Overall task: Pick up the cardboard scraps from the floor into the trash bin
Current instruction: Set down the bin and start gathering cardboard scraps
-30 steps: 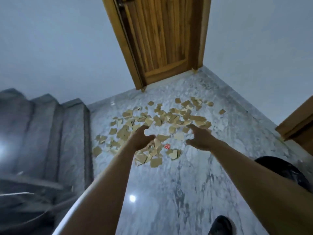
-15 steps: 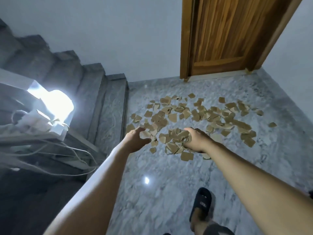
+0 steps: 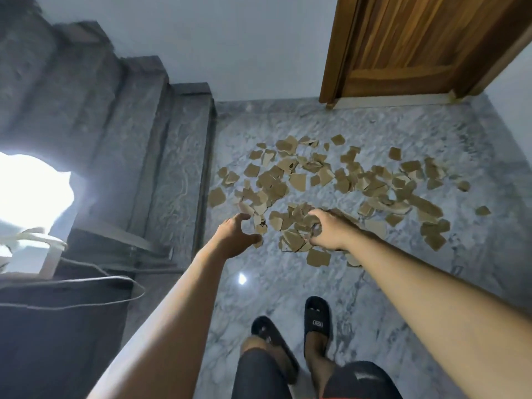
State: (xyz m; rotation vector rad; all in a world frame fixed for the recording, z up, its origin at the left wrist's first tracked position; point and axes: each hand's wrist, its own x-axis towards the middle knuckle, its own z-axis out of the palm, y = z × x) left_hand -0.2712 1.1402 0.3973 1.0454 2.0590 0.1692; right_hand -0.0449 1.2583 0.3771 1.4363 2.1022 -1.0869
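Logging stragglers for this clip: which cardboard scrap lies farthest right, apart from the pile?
The small scrap lying alone on bare floor at the spread's right edge. Every other piece lies left of it, most of them touching or overlapping.

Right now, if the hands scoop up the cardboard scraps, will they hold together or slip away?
Probably light: the cardboard scraps are small, thin pieces. They look stiff, lying flat with torn edges, so they are unlikely to flop. On the glossy floor they may slide, and loose ones could fall from a handful.
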